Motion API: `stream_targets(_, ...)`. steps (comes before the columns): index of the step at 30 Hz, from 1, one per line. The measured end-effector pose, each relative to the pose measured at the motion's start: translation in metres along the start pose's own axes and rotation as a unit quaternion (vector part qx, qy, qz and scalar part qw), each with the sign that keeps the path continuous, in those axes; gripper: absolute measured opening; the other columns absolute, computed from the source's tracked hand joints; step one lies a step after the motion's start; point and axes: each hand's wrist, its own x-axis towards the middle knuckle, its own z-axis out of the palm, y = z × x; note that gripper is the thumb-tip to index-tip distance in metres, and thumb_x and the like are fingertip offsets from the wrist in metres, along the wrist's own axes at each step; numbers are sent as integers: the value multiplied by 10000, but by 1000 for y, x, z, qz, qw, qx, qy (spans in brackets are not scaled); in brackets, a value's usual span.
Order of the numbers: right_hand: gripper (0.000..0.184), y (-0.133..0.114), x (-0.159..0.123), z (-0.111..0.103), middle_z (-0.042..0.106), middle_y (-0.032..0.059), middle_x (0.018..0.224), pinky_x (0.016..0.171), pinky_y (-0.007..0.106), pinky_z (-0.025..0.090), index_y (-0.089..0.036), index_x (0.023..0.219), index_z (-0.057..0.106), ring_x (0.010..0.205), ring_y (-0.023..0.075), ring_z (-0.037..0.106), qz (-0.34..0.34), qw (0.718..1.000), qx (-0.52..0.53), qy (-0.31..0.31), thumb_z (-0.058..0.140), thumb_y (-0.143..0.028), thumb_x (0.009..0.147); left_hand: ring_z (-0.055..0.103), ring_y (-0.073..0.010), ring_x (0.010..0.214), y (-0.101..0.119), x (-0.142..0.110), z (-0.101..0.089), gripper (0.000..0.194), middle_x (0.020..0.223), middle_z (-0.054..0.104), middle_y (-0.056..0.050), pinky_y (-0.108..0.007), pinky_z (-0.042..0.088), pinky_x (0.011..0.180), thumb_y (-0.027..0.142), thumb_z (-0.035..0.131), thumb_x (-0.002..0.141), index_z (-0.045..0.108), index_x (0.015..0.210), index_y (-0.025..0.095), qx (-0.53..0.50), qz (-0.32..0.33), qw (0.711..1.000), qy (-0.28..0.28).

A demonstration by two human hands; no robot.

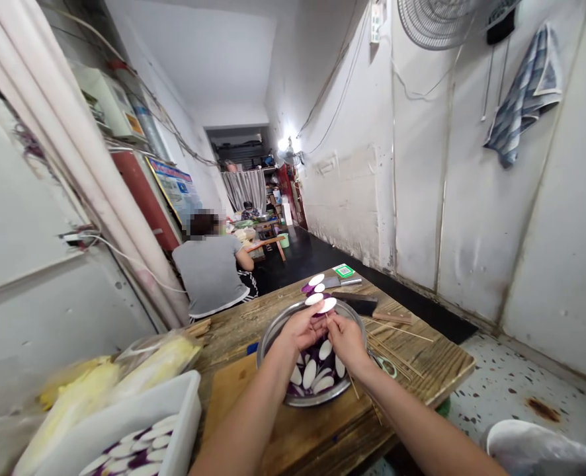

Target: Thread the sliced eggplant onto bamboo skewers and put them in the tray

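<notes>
My left hand (303, 328) is above a steel bowl (266, 340), its fingers closed on a white eggplant slice (327, 305) with purple skin. Beside it my right hand (346, 338) pinches a thin bamboo skewer (355, 387), whose lower end sticks out below the hand. The skewer's tip meets the held slice; I cannot tell how far it goes in. More eggplant slices (309, 374) fill the bowl under both hands. Just past the fingers, several slices (317, 279) show at the bowl's far rim and beyond it.
Loose skewers (397, 356), scissors (386, 365), a cleaver (355, 301) and another knife (342, 282) lie on the wooden table (442, 357). A cutting board (233, 396) is under the bowl. At left stands a white bin (191, 403) of slices. A seated person (208, 271) is beyond the table.
</notes>
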Motion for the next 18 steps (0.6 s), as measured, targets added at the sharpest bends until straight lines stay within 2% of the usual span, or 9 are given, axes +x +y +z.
stream_targets(7,293,0,0,-2,584,21,554,507,235,335,-173,630,591,524,145,502,7,1000,-24,6,368,-257,802,614,-138,567,-3,0,-1,158,690,649,-88,-261,518,589,169,610,767,606,892,73,40,-4,999,-15)
stream_targets(10,287,0,0,-2,593,23,569,517,236,344,-173,648,604,535,148,510,4,1000,-26,8,373,-255,798,602,-137,548,-1,-1,1,200,687,647,-72,-272,512,568,256,628,759,611,880,98,41,-4,999,-11)
stream_targets(12,278,-2,0,-3,586,17,560,523,235,345,-175,647,601,534,146,506,4,999,-32,-1,378,-251,794,607,-145,566,1,-2,3,264,720,652,-63,-271,505,550,336,634,746,610,902,125,26,29,999,1)
stream_targets(14,274,-3,0,-4,573,9,544,526,229,342,-178,640,599,529,141,498,2,999,-34,-19,379,-240,790,604,-144,564,3,-3,6,270,713,646,-45,-276,503,553,347,636,742,607,913,140,-3,80,997,14)
stream_targets(16,274,-4,-1,-4,563,5,534,525,222,336,-178,627,598,526,135,491,-3,999,-36,-38,379,-225,784,583,-127,524,5,-3,7,201,650,623,-23,-282,503,574,276,637,748,603,882,129,-35,117,992,30)
stream_targets(18,275,-5,-1,-5,557,4,529,525,217,331,-177,606,593,527,131,486,-8,998,-41,-49,380,-210,778,557,-112,479,5,-3,8,121,583,592,-5,-285,502,589,194,636,743,596,826,116,-52,125,989,53)
